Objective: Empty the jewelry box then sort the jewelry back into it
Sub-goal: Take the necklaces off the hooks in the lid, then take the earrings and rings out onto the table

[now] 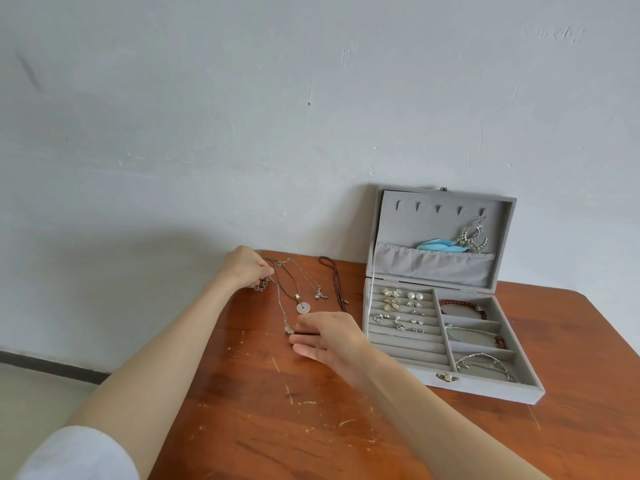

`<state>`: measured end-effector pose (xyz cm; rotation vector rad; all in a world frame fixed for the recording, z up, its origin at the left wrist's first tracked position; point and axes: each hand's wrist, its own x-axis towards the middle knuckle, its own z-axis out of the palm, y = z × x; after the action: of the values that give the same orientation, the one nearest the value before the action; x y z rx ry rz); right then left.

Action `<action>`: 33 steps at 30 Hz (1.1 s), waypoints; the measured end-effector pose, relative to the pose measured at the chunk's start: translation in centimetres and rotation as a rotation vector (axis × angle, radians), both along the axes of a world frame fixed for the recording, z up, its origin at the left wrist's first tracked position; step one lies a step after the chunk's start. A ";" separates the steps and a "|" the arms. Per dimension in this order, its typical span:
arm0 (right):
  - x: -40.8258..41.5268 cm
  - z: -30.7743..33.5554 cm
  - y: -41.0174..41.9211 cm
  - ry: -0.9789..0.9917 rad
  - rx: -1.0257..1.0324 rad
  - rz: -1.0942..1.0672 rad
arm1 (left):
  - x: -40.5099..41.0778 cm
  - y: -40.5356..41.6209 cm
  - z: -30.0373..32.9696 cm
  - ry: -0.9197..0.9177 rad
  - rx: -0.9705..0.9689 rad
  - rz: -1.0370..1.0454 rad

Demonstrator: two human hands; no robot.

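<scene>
The wooden table (346, 427) carries the open jewelry box (450, 341) at its far right edge, against the wall; its ring rows and bracelet compartments hold earrings, rings and bracelets, so emptying appears incomplete. Four necklaces lie spread at the table's far left corner, beside the box: a thin chain (281, 306), a cord with a disc pendant (302, 308), a second chain (311, 282) and a dark beaded strand (337, 285). The left hand (244, 266) pinches the upper end of the thin chain; the right hand (329, 336) pinches its pendant end with thumb and forefinger, other fingers extended. Risk: the chains overlap near the left hand, so lifting one would likely drag or tangle its neighbours.
</scene>
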<state>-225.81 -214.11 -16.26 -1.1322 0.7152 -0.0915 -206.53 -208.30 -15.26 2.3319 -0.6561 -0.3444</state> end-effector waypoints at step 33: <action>-10.0 6.6 -22.3 0.285 -1.187 -0.365 | -17.9 -19.0 3.8 -0.747 -0.133 -0.468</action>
<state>-235.85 -236.37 -9.65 -2.1499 1.1661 -0.7518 -224.46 -227.34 -11.41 2.1236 -1.5339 0.3915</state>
